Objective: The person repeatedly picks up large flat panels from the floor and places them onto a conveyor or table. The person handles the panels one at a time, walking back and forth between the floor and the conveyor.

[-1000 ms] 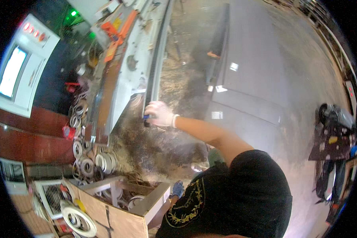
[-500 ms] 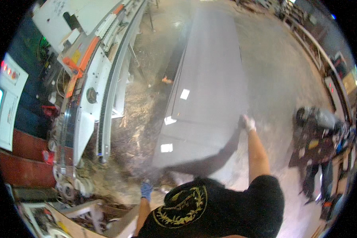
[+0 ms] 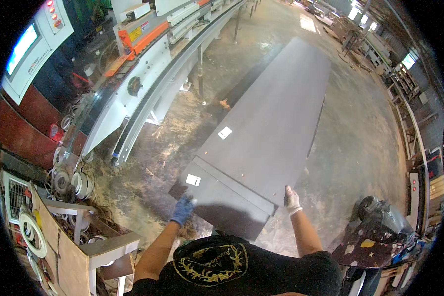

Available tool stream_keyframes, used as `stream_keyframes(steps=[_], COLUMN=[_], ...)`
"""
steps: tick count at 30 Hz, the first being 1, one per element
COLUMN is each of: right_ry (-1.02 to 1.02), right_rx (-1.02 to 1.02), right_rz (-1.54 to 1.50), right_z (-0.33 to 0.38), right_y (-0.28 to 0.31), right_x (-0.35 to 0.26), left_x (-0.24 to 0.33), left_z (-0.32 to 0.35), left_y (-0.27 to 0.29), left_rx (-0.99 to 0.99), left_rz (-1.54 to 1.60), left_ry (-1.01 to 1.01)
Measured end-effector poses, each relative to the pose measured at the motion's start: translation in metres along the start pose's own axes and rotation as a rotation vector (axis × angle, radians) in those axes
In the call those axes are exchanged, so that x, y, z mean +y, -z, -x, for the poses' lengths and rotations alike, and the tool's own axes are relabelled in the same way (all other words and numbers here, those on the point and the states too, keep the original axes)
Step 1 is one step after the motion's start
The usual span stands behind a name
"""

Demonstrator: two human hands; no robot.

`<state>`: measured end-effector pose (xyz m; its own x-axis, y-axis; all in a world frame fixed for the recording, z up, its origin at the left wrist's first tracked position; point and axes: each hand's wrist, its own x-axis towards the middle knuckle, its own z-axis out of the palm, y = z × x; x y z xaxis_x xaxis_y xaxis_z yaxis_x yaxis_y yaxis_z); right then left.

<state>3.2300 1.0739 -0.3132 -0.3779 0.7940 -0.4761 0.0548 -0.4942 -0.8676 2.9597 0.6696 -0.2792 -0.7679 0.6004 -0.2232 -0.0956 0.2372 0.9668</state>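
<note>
A long dark grey panel (image 3: 276, 113) stretches away from me across the middle. At its near end lies a short dark grey panel (image 3: 227, 200), its edges showing a step against the long one. My left hand (image 3: 184, 209), in a blue glove, is closed on the short panel's left near edge; its lower fingers are hidden. By the right near corner is my right hand (image 3: 292, 201), in a white glove with bare-looking fingertips. It looks open, with the thumb stretched up beside the panels' edge. White labels lie on the long panel (image 3: 225, 132) and on the short one (image 3: 193, 179).
A white and orange machine with a long conveyor rail (image 3: 175, 81) runs along the left. Its control screen (image 3: 22, 49) stands far left. Rolls of edging strip (image 3: 81, 185) and a wooden frame (image 3: 91, 251) are at lower left. A cluttered dark table (image 3: 375, 241) stands right.
My left hand has moved up and forward from beside my body to the short panel's edge. My right hand is now lower, near the corner. The whole view has shifted, and fewer labels show.
</note>
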Motion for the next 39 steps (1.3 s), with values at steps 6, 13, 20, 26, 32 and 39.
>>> stream_keyframes(steps=[6, 13, 20, 26, 32, 39], right_ry=[-0.284, -0.069, -0.445, -0.103, -0.47, -0.755], right_rx=[-0.186, -0.941, -0.611, -0.459, -0.622, -0.593], right_rz=[-0.144, 0.601, 0.018, 0.041, -0.081, -0.389], right_z=[0.179, 0.332, 0.329, 0.236, 0.396, 0.439], right_y=[-0.063, -0.073, -0.132, -0.14, -0.182, -0.195], right_x=[0.064, 0.196, 0.12, 0.053, 0.117, 0.125], left_x=[0.035, -0.058, -0.048, -0.002, -0.033, -0.09], left_z=[0.064, 0.21, 0.369, 0.488, 0.599, 0.599], left_y=[-0.074, 0.022, 0.143, 0.249, 0.387, 0.483], left_rx=[-0.002, 0.336, 0.472, 0.626, 0.96, 1.254], left_rz=[0.37, 0.234, 0.265, 0.462, 0.319, -0.98], left_ry=[0.617, 0.4, 0.278, 0.198, 0.346, 0.977])
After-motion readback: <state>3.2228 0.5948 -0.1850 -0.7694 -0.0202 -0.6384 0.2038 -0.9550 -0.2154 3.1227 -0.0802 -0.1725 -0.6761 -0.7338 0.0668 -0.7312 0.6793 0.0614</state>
